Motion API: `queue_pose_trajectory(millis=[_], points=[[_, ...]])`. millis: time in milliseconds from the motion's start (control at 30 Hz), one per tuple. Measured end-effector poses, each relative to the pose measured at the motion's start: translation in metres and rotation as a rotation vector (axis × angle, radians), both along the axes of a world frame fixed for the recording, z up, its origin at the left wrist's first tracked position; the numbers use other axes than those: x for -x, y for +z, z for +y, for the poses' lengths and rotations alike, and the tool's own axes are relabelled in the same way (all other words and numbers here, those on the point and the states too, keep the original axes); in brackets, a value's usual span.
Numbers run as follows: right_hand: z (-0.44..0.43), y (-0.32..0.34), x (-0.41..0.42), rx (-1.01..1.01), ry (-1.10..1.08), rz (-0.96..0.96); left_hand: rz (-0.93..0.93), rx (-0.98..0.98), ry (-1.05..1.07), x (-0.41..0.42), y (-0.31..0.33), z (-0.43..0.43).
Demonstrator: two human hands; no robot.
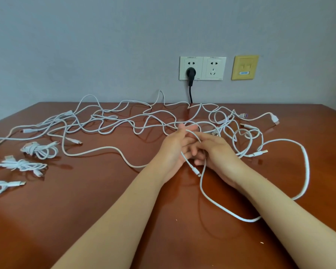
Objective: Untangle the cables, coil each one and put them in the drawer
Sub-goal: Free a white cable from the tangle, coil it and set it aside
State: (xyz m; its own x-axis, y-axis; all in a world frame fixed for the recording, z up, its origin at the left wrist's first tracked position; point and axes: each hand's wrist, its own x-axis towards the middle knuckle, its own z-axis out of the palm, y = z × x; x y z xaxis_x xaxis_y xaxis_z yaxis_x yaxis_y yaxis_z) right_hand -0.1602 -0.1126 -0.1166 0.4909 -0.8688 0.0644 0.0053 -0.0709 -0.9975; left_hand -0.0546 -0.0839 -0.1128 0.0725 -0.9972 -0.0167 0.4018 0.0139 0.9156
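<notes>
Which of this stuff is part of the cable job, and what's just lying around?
Job: cable in right hand, across left hand; tangled cables; coiled bundles.
Lying about: wall sockets; black plug; yellow wall plate.
</notes>
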Motion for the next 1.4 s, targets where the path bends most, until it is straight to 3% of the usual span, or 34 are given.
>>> queue_pose_trajectory(millis=[167,400,467,600,633,800,900,1000,1200,1300,1400], points=[[0.005,0.002,0.001,-0.113,0.09,-0.062,0.101,0.018,0.086,-0.008,0.002,0.0],[0.004,0.004,0.006,-0.042,0.046,0.151,0.36,-0.016,0.282,-0.017,0.011,-0.002],[0.008,0.004,0.004,0.08,0.079,0.249,0.357,-0.035,0.306,-0.02,0.013,-0.004],[0.021,0.006,0.001,0.759,0.07,0.638,0.167,-0.048,0.349,-0.023,0.015,-0.006],[0.023,0.007,0.002,0.843,0.073,0.703,0.134,-0.052,0.347,-0.025,0.015,-0.006],[0.025,0.016,0.007,0.874,-0.003,0.85,0.137,-0.122,0.328,-0.037,0.019,-0.001],[0.022,0.017,0.01,0.931,-0.038,0.823,0.159,-0.163,0.332,-0.041,0.019,0.001],[0.022,0.013,0.008,1.057,-0.022,0.738,0.018,-0.2,0.334,-0.038,0.02,0.003],[0.026,0.011,0.003,1.203,0.031,0.544,-0.519,-0.194,0.299,-0.025,0.012,0.0],[0.029,0.016,0.004,1.067,-0.008,0.552,-0.657,-0.204,0.218,-0.018,0.013,0.002],[0.029,0.019,0.006,0.868,-0.212,0.62,-0.745,-0.27,0.07,-0.014,0.015,0.004]])
